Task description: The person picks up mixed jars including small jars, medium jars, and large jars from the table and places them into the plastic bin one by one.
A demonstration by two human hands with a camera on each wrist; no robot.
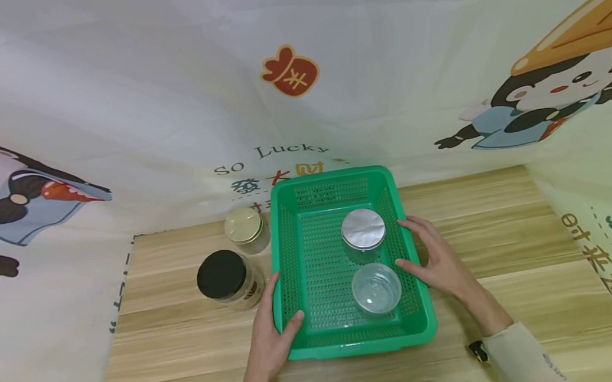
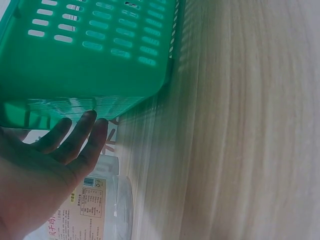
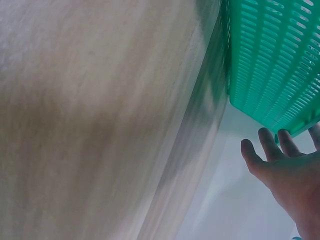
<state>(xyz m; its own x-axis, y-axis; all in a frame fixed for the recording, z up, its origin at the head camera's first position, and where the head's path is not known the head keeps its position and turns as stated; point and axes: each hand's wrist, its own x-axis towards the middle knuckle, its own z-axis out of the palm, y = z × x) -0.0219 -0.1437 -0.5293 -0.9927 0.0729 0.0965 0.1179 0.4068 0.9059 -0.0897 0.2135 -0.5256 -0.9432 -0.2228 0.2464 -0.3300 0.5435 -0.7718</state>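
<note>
A green plastic basket (image 1: 357, 348) with slotted walls stands on the wooden table. My left hand (image 1: 270, 335) holds its left rim, thumb over the edge and fingers along the outer wall. On the right rim, the thumb and index finger of my right hand (image 1: 441, 264) reach over the edge; in the right wrist view its other fingers spread beside the outer wall (image 3: 275, 65). Inside the basket, toward the right, are a clear jar with a silver lid (image 1: 363, 229) and, nearer me, a clear round tub (image 1: 377, 289).
Left of the basket stand a clear jar with a black lid (image 1: 222, 275) and, behind it, a jar with a gold lid (image 1: 244, 226). A printed white cloth (image 1: 172, 105) hangs behind the table (image 1: 178, 342). A small black object (image 1: 478, 352) lies by the right sleeve.
</note>
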